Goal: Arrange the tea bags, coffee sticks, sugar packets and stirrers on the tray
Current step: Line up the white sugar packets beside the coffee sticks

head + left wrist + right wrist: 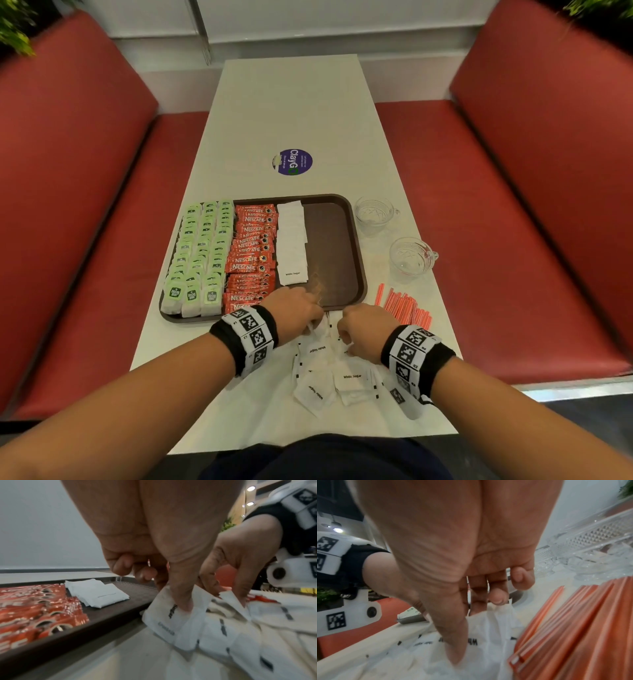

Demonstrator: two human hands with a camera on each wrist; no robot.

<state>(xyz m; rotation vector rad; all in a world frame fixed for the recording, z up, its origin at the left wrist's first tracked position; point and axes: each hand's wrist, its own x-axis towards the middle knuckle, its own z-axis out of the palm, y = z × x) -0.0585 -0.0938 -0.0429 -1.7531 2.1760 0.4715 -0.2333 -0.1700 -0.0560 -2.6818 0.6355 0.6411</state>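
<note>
Head view: both hands pinch sugar packets point(349, 380) nr tray point(356, 260).

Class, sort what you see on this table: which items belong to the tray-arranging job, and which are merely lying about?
Part of the job:
tray
tea bags
coffee sticks
sugar packets
stirrers

Just lying about:
two glass cups
round purple sticker
</note>
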